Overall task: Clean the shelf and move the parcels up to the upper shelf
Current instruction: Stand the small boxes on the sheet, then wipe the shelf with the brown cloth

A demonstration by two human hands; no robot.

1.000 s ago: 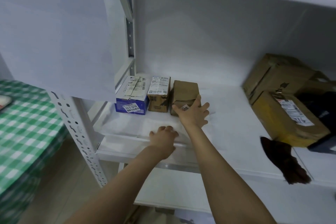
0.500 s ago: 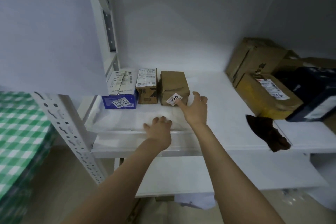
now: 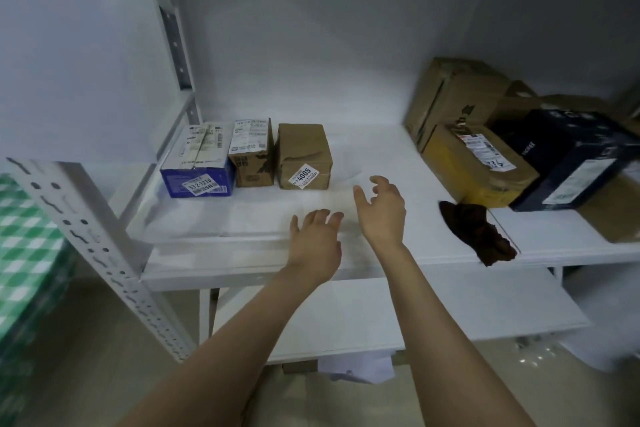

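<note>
Three small parcels in a row, two empty hands just in front of them.

The blue box (image 3: pixel 195 173), the brown carton (image 3: pixel 251 159) with a white label on top and the creased kraft box (image 3: pixel 303 158) with a "4005" sticker stand side by side at the left of the white shelf (image 3: pixel 381 156), long axes running front to back, short ends facing the person. The left hand (image 3: pixel 315 243) is palm down over the shelf's front, fingers loosely bent, holding nothing. The right hand (image 3: pixel 382 211), fingers spread and relaxed, is near the kraft box's front right corner, apart from it. A crumpled brown cloth (image 3: pixel 478 232) lies at the shelf edge further right, by larger cardboard parcels (image 3: pixel 474 170).
</note>
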